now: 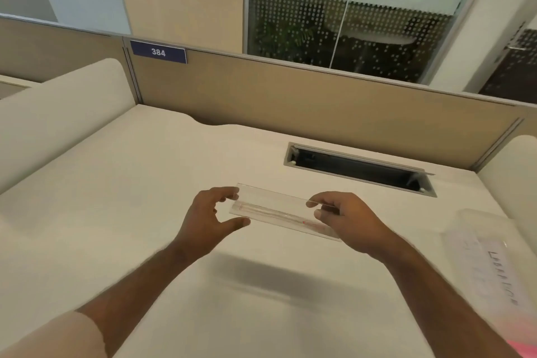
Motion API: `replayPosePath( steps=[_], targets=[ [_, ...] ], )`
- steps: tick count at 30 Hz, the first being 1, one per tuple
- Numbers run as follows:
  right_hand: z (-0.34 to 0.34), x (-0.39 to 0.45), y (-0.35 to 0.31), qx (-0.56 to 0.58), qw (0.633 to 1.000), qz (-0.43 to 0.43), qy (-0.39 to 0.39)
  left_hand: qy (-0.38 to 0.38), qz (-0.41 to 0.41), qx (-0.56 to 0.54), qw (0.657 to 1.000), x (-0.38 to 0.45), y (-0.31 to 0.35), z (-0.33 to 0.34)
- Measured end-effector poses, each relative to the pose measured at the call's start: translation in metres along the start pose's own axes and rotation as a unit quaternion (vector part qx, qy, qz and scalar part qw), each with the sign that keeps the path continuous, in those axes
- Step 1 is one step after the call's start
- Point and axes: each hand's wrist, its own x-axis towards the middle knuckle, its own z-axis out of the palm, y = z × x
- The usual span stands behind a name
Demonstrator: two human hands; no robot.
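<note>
Hovering above the middle of the white desk top [139,183], a clear oblong plastic case [276,205] is held level by its two short ends, with its long sides running from left to right and slightly towards the near right. A thin glass tube with a small red mark [304,222] can be seen lying lengthwise inside it; what the tube is cannot be told. The case is clear of the desk, and a soft grey shadow [261,273] is cast on the surface nearer the front edge.

The right end is pinched between thumb and forefinger of the right hand [348,221]. The left end is spanned by the left hand [203,221], its forefinger curled to the far corner and its thumb set under the near edge, the other fingers spread. The hands are kept apart by the length of the case.

Behind the case, towards the back right corner of the desk, a dark rectangular cable slot with a raised grey flap [357,168] is let into the top. At the right edge a clear plastic sleeve holding a handwritten sheet [488,264] is lying flat. Along the back edge a beige partition panel [290,102] is fixed, and a blue number plate reading 384 [158,52] is mounted on its upper left.
</note>
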Motion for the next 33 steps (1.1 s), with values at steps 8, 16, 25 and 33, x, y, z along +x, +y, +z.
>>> replayPosePath(
  steps=[8,16,25,33],
  targets=[
    [-0.046,-0.026,0.023,0.131,0.99,0.055,-0.009,0.0,0.027,-0.059,0.998,0.001,0.046,0.029],
    [-0.076,-0.047,0.044,0.307,0.946,0.086,0.054,-0.014,-0.065,-0.162,0.985,0.005,0.07,0.049],
    [-0.073,-0.06,0.062,0.376,0.913,0.114,0.114,-0.02,-0.109,-0.222,0.969,0.005,0.087,0.054],
    [-0.065,-0.066,0.059,0.407,0.892,0.089,0.174,-0.047,-0.155,-0.222,0.961,0.004,0.102,0.05]
  ],
)
